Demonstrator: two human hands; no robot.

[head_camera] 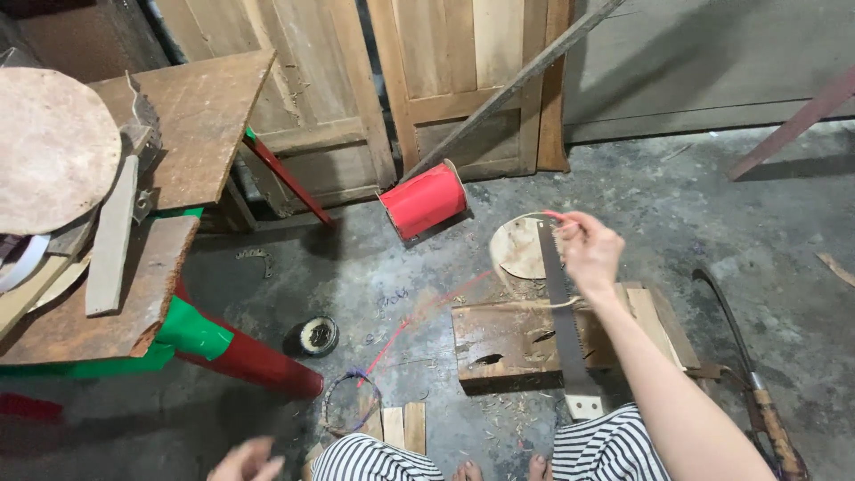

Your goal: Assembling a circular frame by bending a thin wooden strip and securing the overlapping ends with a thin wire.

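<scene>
My right hand (588,249) is raised above a worn wooden block (508,343) and pinches a thin red string (427,307). The string runs down and left, blurred, to a small coil of cord (350,403) on the floor. A handsaw blade (559,303) leans across the block, its pale handle (585,406) near my striped knee. My left hand (247,460) is low at the bottom edge, blurred, fingers spread, holding nothing I can see. A big red spool (425,199) lies tilted on the concrete behind.
A cluttered workbench (134,267) with boards, a round wooden disc (49,147) and red-green legs fills the left. A round wooden piece (519,248) lies behind the block. A small black tin (316,336) sits on the floor. A bow-shaped tool (757,392) lies right. Wooden doors (427,80) stand behind.
</scene>
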